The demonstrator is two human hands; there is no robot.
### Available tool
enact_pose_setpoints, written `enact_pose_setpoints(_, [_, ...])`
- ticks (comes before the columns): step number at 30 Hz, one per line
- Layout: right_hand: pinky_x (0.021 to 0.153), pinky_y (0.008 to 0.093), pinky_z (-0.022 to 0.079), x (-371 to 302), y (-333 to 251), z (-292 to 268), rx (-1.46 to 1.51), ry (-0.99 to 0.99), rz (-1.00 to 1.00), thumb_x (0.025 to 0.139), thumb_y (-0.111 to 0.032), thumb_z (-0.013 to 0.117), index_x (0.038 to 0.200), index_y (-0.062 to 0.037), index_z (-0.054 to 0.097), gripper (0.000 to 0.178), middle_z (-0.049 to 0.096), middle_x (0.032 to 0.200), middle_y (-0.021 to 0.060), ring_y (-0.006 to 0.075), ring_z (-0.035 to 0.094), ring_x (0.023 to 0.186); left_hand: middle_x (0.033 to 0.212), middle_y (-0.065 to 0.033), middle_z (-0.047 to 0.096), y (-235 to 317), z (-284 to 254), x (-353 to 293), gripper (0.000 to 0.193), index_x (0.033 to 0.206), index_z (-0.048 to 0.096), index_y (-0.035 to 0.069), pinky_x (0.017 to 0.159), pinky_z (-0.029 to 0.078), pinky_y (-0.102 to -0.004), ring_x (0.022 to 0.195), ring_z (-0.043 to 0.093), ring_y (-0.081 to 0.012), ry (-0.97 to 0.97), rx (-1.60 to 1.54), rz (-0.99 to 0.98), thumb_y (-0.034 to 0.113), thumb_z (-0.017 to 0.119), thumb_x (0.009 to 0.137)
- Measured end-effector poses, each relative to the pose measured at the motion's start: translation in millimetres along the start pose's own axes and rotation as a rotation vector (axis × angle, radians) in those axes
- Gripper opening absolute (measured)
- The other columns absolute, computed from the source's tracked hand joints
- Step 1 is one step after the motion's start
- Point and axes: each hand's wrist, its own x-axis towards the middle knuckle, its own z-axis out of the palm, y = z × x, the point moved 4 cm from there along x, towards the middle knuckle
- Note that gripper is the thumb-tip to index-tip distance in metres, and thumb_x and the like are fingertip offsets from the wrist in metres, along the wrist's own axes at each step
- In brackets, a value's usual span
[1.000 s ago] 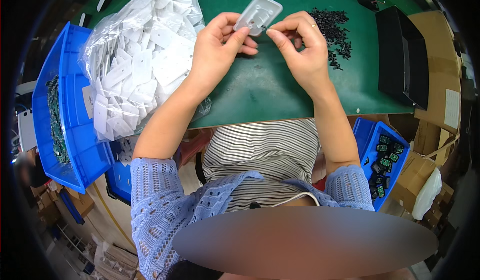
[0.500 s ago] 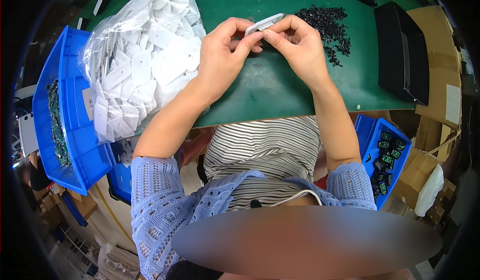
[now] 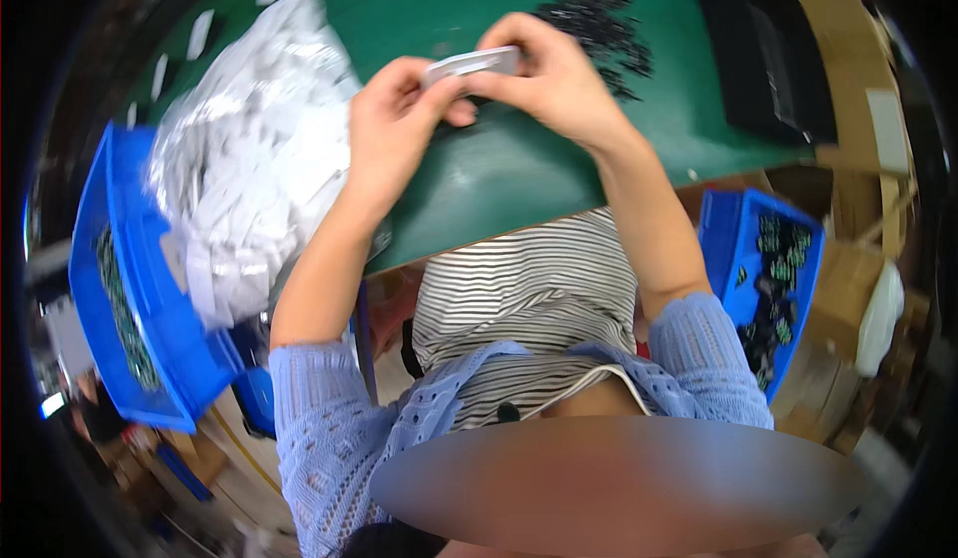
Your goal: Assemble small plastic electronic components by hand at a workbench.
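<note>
Between both hands, above the green table, is a thin white plastic cover (image 3: 471,63) with rounded corners. My left hand (image 3: 404,109) pinches its left end between thumb and fingers. My right hand (image 3: 544,79) grips the other end, its thumb along the near edge. Motion blurs the cover's inner side, so I cannot make out its details. Left of my left hand stands a clear plastic bag (image 3: 264,149) full of similar white covers. Beyond my right hand, a spread of small black parts (image 3: 604,39) lies on the table.
A black box (image 3: 763,49) stands at the table's right, beside brown cardboard (image 3: 848,139). Blue bins with circuit boards sit at left (image 3: 150,288) and lower right (image 3: 723,249). White-topped pieces (image 3: 200,34) line the far left. The table's near edge (image 3: 479,247) runs before my waist.
The whole view has turned and shifted, with blur. The white cover, still in both hands, has gone from tilted to nearly level across, and my right hand now wraps further over its end.
</note>
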Motion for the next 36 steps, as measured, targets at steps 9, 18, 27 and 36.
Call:
enact_pose_setpoints(9, [0.062,0.0269,0.045,-25.6,15.7,-14.3,0.064,0.245,-0.310,0.070,-0.019,0.075,0.095,-0.0045,0.056,0.035,0.058,0.082,0.0048,0.0118,0.055,0.076,0.087,-0.0156,0.062,-4.5,-4.9,15.5,0.024,0.111,0.043,-0.004,0.074,0.048,-0.0275,0.071,0.060,-0.0148,-0.080,0.046,-0.024,0.007,0.050,0.091])
enact_pose_setpoints(18, [0.066,0.0286,0.048,-297.8,31.9,-212.4,-0.813,1.398,-0.141,0.085,-0.019,0.061,0.096,-0.0079,0.061,0.016,0.059,0.089,0.0061,0.0151,0.059,0.078,0.069,-0.0017,0.057,-25.3,-41.6,33.1,0.014,0.096,0.058,0.000,0.047,0.032,-0.0163,0.051,0.042,-0.0038,-0.055,0.527,-0.085,0.013,0.054,0.091])
enact_pose_setpoints(27, [0.079,0.0393,0.048,-477.0,191.2,-328.6,-0.866,1.072,1.223,0.068,-0.059,0.064,0.107,-0.0102,0.061,0.063,0.061,0.103,0.0170,0.0278,0.060,0.095,0.080,-0.0131,0.056,-1.8,-8.9,18.7,0.046,0.117,0.049,0.003,0.064,0.042,-0.0379,0.069,0.053,-0.0294,-0.064,1.501,0.048,0.039,0.053,0.089])
enact_pose_setpoints(36, [0.093,0.0321,0.044,-330.9,36.2,-216.1,0.138,1.094,0.018,0.084,-0.003,0.057,0.114,0.0041,0.052,0.031,0.056,0.109,0.0110,0.0170,0.056,0.097,0.089,-0.0168,0.053,-3.6,14.6,-19.6,0.044,0.120,0.048,0.000,0.077,0.039,-0.0402,0.083,0.048,-0.0317,0.004,1.463,0.458,0.017,0.063,0.083])
